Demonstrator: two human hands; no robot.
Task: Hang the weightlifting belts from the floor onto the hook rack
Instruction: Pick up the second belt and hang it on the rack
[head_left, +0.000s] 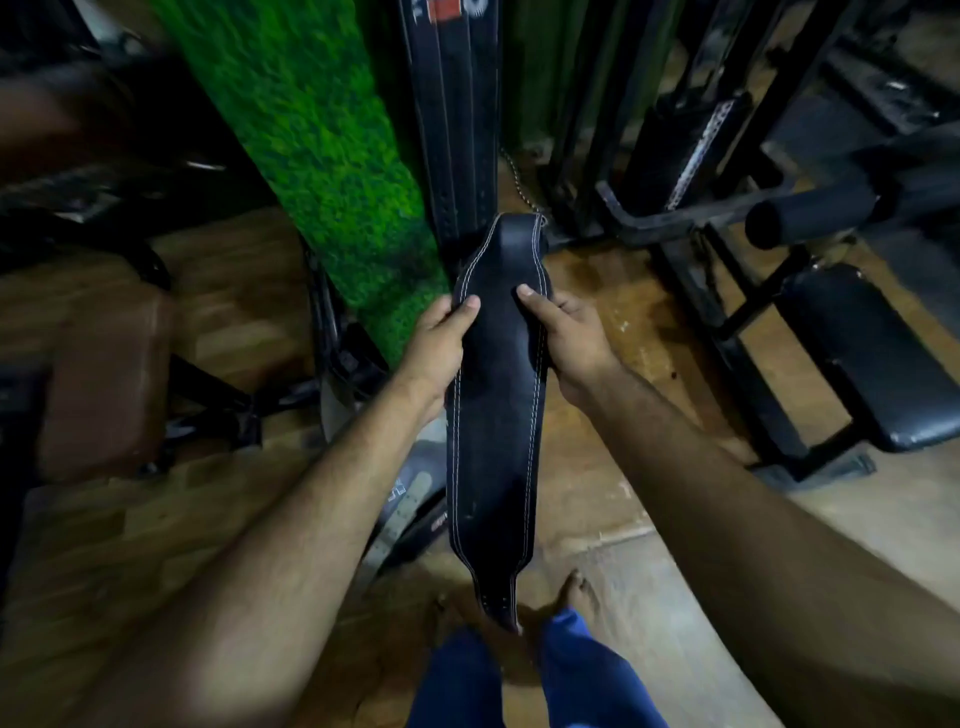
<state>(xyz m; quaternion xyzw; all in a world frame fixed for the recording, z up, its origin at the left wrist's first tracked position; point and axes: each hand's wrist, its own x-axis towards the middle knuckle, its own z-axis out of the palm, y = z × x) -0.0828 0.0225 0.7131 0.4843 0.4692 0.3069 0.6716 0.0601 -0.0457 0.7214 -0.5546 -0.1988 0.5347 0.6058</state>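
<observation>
Both hands hold one black belt (496, 415) up off the floor, the left hand (436, 338) and right hand (571, 338) each pinching an edge near its upper end, thumbs on the face, while its narrow tail dangles by the bare feet. One belt (457, 130) already hangs against the green wall. At least one more belt (415, 509) lies on the floor; the hooks themselves are out of sight, so I'd judge the job roughly midway.
</observation>
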